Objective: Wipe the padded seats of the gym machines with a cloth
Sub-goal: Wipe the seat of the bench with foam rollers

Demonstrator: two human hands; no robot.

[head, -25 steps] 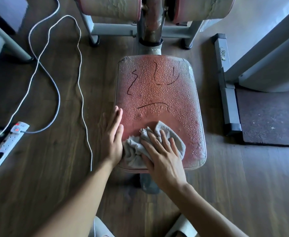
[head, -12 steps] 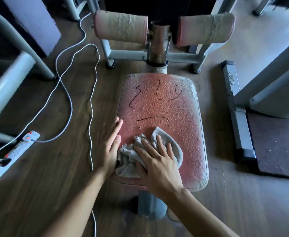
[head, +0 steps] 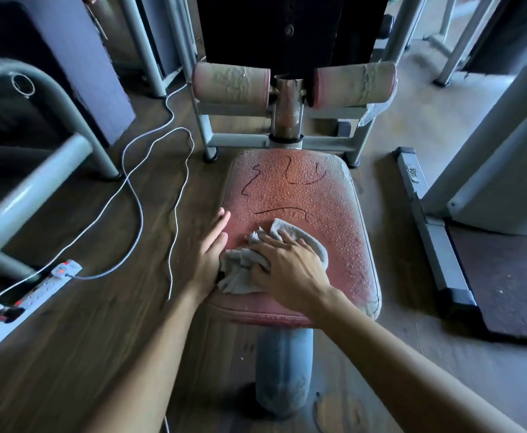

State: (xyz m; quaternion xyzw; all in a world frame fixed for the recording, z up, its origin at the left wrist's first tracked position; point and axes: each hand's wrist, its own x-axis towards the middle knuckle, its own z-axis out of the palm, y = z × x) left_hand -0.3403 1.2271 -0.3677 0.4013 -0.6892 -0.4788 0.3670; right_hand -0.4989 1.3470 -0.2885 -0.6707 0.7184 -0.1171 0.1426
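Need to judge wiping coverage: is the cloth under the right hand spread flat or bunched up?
Bunched up. The grey cloth lies crumpled in folds on the red seat, with the right hand pressing flat on it.

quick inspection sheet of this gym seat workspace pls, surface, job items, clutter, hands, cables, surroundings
surface: red padded seat, beaded with droplets, dark squiggle marks on it, edges cracked
job's things: grey cloth crumpled on the seat's near left part
clutter: nothing seen on the seat
grippers: right hand pressed flat on the cloth; left hand flat against the seat's left edge
cables: white cables looping over the wood floor to a power strip
surroundings: two worn roller pads behind the seat, grey machine frames, dark mat at right
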